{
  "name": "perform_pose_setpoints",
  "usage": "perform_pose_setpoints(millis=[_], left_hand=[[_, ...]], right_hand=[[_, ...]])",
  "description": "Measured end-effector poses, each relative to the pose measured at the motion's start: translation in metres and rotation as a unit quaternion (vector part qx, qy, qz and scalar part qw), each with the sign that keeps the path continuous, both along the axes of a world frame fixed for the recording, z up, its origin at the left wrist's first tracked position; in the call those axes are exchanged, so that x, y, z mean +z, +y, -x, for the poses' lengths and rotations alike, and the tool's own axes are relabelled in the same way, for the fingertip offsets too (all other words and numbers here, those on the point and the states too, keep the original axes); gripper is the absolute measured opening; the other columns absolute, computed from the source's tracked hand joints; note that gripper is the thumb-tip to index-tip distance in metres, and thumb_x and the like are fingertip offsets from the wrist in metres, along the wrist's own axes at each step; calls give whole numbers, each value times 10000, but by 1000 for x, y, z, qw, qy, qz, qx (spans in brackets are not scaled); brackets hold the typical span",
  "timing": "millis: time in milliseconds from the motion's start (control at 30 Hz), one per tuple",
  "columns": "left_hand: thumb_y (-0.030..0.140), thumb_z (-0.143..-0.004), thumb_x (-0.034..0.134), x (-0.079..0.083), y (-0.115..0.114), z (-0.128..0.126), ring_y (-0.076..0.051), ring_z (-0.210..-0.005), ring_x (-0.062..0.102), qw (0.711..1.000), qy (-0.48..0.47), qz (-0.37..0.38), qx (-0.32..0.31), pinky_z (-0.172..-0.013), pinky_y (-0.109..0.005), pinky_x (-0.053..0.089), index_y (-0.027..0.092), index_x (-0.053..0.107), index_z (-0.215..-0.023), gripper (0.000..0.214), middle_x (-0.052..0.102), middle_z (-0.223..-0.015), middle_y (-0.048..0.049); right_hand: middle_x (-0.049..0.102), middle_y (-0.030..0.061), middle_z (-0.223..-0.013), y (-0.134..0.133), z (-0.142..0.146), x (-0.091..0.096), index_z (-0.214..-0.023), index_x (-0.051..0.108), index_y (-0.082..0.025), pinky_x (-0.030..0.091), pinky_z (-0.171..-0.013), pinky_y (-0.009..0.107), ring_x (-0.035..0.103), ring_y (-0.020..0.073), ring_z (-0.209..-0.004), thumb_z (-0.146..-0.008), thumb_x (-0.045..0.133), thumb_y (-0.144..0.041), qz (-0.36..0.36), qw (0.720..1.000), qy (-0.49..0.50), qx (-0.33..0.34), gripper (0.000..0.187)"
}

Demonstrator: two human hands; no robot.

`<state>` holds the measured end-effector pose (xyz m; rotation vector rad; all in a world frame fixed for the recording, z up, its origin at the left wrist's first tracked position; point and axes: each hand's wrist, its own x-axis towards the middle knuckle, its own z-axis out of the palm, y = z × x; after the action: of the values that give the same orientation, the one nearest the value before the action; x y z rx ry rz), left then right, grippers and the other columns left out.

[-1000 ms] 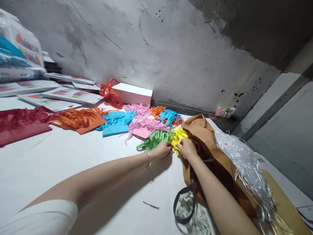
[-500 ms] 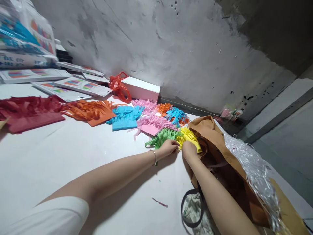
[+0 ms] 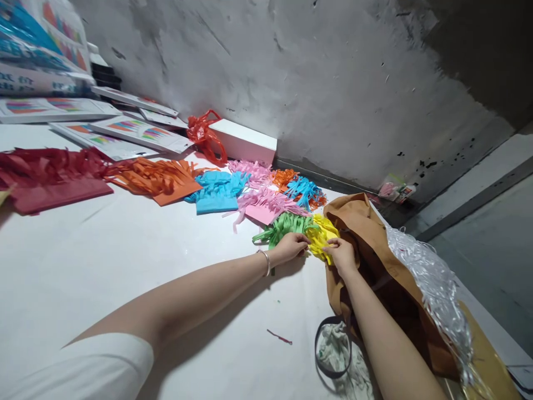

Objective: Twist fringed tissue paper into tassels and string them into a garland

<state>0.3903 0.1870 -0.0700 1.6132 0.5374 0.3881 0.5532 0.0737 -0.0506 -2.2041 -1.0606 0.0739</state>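
Just left of the brown bag [image 3: 383, 255], the left hand [image 3: 291, 247] has its fingers bent together, their tips at the near left edge of the yellow fringed paper [image 3: 320, 230]; whether they pinch a strip, I cannot tell. The right hand [image 3: 343, 256] is in front of the bag's left edge, thumb and forefinger slightly parted upon the same yellow strips, and I cannot tell how firmly they hold. That yellow piece lies right beside the bag, between the hands and the green fringed paper [image 3: 287, 225], which comes next on the side away from the bag. A bracelet [image 3: 266, 264] circles the left wrist. Farther left of the bag are a pink bundle [image 3: 262, 214], a blue bundle [image 3: 216, 208], an orange bundle [image 3: 177, 191] and, farthest from it, a dark red bundle [image 3: 62, 194]. Behind and left of the bag sits a small blue tuft [image 3: 305, 191]. White shiny strands [image 3: 425, 275] lie along the bag's right side. At its near left corner, a dark loop [image 3: 316, 347] rests around part of a pale crumpled cloth [image 3: 335, 344]; a thin red scrap [image 3: 278, 336] lies left of that, on the white table [image 3: 225, 355]. Well beyond the bag, to its far left, are a white box [image 3: 244, 136], a red plastic bag [image 3: 202, 133] and flat printed packs [image 3: 141, 133].
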Motion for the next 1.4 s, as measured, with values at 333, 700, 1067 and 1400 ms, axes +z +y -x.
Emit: perform_pose_setpoints(millis=[333, 700, 1067, 1400], left_hand=[[341, -973, 583, 6, -3, 4, -151, -797, 655, 999, -2, -35, -6, -711, -318, 577, 121, 628, -1086, 251, 664, -978, -52], [355, -977, 576, 6, -5, 7, -123, -692, 630, 997, -4, -73, -8, -647, -281, 558, 117, 637, -1033, 252, 657, -869, -24], [355, -981, 568, 6, -5, 7, -107, -632, 602, 997, -11, -78, -17, -608, -260, 539, 119, 638, -1036, 253, 641, -812, -7], [356, -981, 569, 8, -6, 7, -102, -609, 594, 996, -11, -88, -17, -593, -253, 530, 118, 643, -1016, 252, 638, -785, 0]], right_hand=[[612, 74, -1213, -22, 11, 18, -1171, 610, -173, 545, -883, 412, 627, 202, -1033, -955, 612, -338, -13, 991, -98, 95, 272], [641, 69, -1152, -4, 15, 0, -1129, 629, -177, 550, -862, 386, 641, 181, -977, -963, 601, -356, 31, 984, -150, 89, 246], [640, 62, -1144, -6, -7, -8, -1162, 615, -162, 564, -826, 384, 649, 191, -959, -952, 616, -374, 8, 999, 10, 39, 299], [651, 43, -1086, -13, -10, -8, -1124, 627, -144, 574, -776, 354, 659, 186, -908, -942, 632, -378, -18, 982, 182, 49, 297]])
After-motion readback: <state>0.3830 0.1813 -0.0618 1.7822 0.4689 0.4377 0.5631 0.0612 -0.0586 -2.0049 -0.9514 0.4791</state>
